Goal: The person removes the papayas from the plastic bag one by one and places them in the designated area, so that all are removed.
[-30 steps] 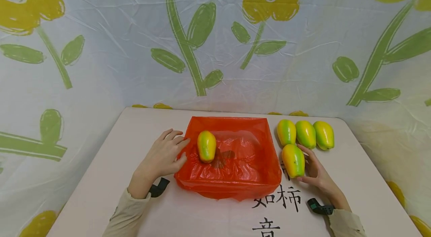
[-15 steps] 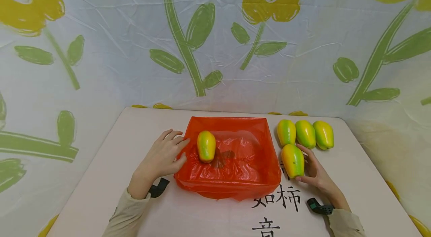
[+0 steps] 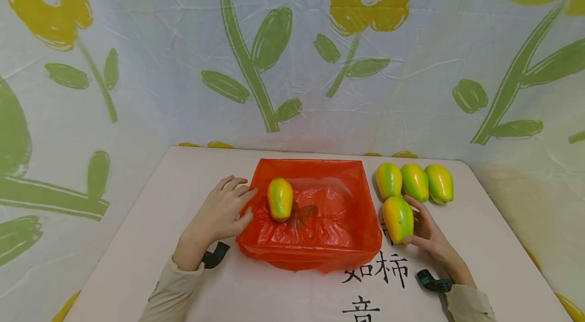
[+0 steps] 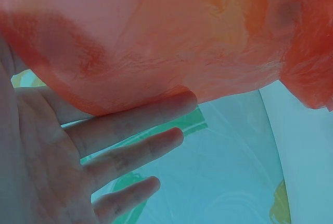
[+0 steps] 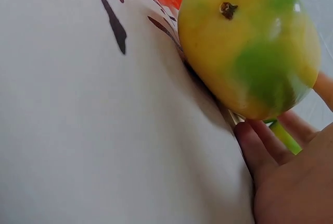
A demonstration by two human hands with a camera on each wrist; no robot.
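Note:
A red plastic bag, spread into a box shape, stands in the middle of the table. One yellow-green papaya lies inside it on the left. My left hand is at the bag's left wall; in the left wrist view its straight fingers touch the outside of the plastic. To the right of the bag, my right hand holds another papaya between thumb and fingers. In the right wrist view this papaya shows its dark stem end, with fingers partly hidden behind it.
Beyond the held fruit, 3 more papayas sit in a row at the table's back right. Black characters mark the pale table cover. A flower-printed cloth hangs behind and beside the table.
My right thumb has shifted slightly up onto the papaya's lower end. The left hand, the bag and the other papayas stay where they were.

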